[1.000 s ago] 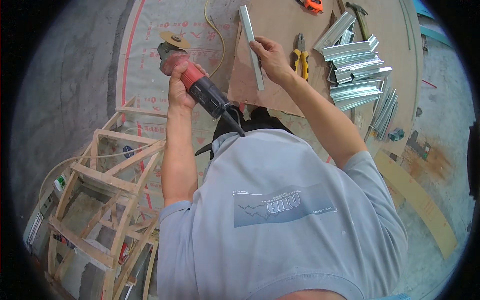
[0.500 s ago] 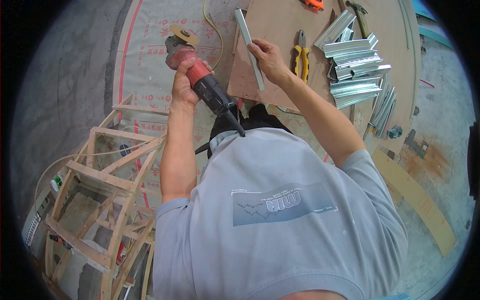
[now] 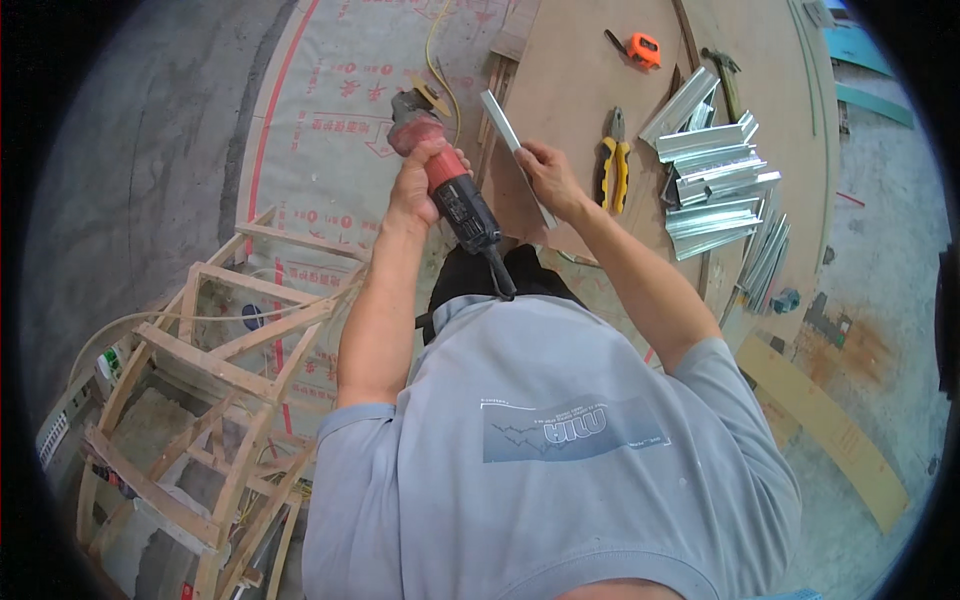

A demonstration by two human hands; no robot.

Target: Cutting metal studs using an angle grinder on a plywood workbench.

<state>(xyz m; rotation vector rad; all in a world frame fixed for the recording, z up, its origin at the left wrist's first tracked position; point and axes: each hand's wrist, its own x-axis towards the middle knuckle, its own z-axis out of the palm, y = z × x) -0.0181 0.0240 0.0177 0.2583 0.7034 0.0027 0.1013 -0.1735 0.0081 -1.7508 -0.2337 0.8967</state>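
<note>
My left hand (image 3: pixel 418 185) is wrapped round the red and black body of an angle grinder (image 3: pixel 465 208), whose tan disc (image 3: pixel 430 93) points away from me at the far end. In my right hand (image 3: pixel 552 178) is a thin, straight metal strip (image 3: pixel 506 125), pinched near its middle against the board's left edge. The disc is apart from the strip, off to its left. Just right of that hand lie pliers (image 3: pixel 612 165) with yellow and black handles. Beyond them several short pieces of silvery metal channel (image 3: pixel 712 165) are piled up.
A wooden board (image 3: pixel 570 60) carries an orange tape measure (image 3: pixel 643 50), a hammer (image 3: pixel 725 80) and a bundle of narrow metal strips (image 3: pixel 765 260). At lower left stands a wooden frame (image 3: pixel 235 375). A yellowish cable (image 3: pixel 437 60) crosses the printed floor sheet (image 3: pixel 340 130).
The grinder has shifted right and nearer to me, its disc now closer to the strip. My right hand and the strip sit lower in view, as do the tools on the board.
</note>
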